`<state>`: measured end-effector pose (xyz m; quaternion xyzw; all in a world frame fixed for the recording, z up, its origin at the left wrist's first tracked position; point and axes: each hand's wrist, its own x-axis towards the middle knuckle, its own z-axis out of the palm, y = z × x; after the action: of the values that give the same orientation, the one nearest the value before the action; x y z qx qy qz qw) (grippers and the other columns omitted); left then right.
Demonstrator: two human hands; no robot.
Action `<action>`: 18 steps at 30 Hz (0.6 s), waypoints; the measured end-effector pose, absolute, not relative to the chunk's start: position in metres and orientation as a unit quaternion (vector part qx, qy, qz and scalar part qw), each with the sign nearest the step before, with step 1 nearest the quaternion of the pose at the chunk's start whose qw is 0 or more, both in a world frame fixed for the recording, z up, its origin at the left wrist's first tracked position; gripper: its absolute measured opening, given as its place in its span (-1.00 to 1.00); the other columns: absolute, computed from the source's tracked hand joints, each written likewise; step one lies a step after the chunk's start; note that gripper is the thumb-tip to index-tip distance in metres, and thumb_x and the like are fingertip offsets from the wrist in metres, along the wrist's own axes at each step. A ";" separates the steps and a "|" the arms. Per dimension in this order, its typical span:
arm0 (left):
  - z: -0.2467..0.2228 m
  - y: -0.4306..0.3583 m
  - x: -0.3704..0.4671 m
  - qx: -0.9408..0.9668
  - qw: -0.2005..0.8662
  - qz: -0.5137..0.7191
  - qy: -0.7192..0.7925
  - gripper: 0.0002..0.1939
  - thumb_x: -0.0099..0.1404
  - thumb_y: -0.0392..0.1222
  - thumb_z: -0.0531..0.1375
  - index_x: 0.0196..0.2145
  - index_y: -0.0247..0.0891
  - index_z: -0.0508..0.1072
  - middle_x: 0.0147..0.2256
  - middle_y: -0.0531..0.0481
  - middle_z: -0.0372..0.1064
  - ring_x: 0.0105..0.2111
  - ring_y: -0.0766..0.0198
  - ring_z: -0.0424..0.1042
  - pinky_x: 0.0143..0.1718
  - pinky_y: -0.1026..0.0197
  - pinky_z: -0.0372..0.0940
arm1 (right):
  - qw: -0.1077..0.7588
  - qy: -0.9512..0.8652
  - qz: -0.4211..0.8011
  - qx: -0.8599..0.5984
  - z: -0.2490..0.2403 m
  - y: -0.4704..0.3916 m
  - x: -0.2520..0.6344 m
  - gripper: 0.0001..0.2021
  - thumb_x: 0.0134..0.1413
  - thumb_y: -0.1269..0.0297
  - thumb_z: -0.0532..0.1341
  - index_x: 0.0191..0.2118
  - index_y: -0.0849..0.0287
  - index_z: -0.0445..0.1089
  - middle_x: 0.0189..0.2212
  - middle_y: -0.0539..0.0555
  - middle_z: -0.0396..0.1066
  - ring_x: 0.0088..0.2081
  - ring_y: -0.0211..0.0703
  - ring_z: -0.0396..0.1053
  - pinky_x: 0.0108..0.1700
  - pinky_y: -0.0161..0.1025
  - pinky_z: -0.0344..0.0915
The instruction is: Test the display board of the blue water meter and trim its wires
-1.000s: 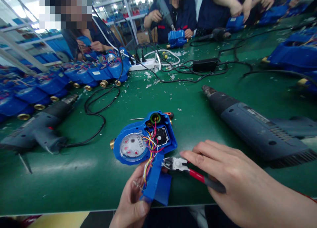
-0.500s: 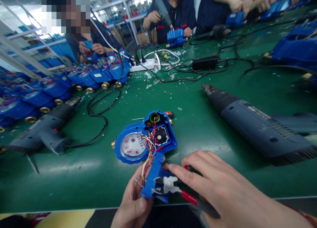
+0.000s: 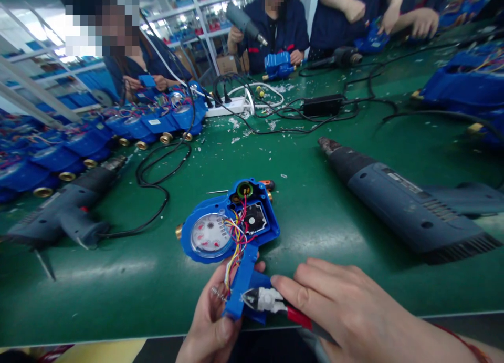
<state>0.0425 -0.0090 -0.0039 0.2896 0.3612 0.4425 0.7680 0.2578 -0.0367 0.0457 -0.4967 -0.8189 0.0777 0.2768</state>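
Note:
My left hand [image 3: 210, 318] is closed on a blue plastic cover [image 3: 241, 287] near the table's front edge. Red, yellow and white wires [image 3: 235, 247] run from that cover to a blue water meter [image 3: 270, 224], which lies open with its round dial facing up. A small coil spring [image 3: 217, 293] shows beside my left fingers. My right hand [image 3: 334, 302] grips diagonal cutters [image 3: 268, 299] with red handles. Their jaws are closed, with the tip against the cover's edge. Behind the meter lies a screwdriver [image 3: 269, 185], partly hidden.
Heat guns lie at the right [image 3: 397, 205] and left [image 3: 74, 210]. Blue meters [image 3: 59, 155] line the left side. A power strip [image 3: 226, 107], a black adapter [image 3: 323, 105], cables and clear scraps spread across the middle. Co-workers handle blue parts on the far side.
The cutters' jaws have gone from apart to closed at the cover's edge, and my right fingers have drawn together around the handles. My left hand stays in place.

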 end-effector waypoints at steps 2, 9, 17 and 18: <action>-0.003 -0.009 0.044 0.287 0.764 0.449 0.364 -0.29 -0.09 0.02 0.52 0.04 -0.12 0.52 0.07 -0.20 0.44 0.10 -0.13 0.38 0.00 0.14 0.39 | 0.283 -0.825 0.142 -0.468 0.049 -0.039 0.261 -0.75 0.12 0.50 0.18 -0.11 0.10 0.45 -0.39 0.01 0.47 -0.40 -0.23 0.41 -0.41 -0.35 0.37; -0.004 -0.008 0.041 0.276 0.770 0.451 0.357 -0.31 -0.08 0.02 0.51 0.03 -0.13 0.53 0.10 -0.19 0.41 0.12 -0.12 0.36 0.06 0.13 0.35 | 0.332 -0.749 0.206 -0.535 0.034 -0.038 0.279 -0.51 0.11 0.56 0.07 0.15 0.06 0.27 -0.19 0.06 0.41 -0.15 -0.22 0.42 -0.12 -0.34 0.43; -0.007 -0.008 0.038 0.275 0.774 0.450 0.349 -0.36 -0.02 0.02 0.48 0.03 -0.13 0.53 0.11 -0.21 0.40 0.16 -0.25 0.29 0.12 -0.08 0.30 | 0.350 -0.725 -0.013 -0.593 0.004 -0.011 0.271 -0.83 0.15 0.44 0.22 -0.13 0.20 0.46 -0.14 0.20 0.44 -0.08 0.07 0.36 -0.02 0.12 0.33; -0.007 -0.007 0.038 0.279 0.770 0.449 0.357 -0.37 -0.02 0.04 0.47 0.02 -0.15 0.53 0.10 -0.21 0.41 0.17 -0.27 0.27 0.14 -0.11 0.29 | 0.403 -0.730 -0.007 -0.552 0.010 -0.009 0.265 -0.88 0.19 0.45 0.19 -0.18 0.20 0.45 -0.19 0.15 0.45 -0.13 -0.03 0.38 -0.04 0.01 0.35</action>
<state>0.0380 -0.0075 -0.0075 0.2794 0.3566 0.4487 0.7704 0.2647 -0.0091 0.0103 -0.5524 -0.7298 -0.0075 0.4027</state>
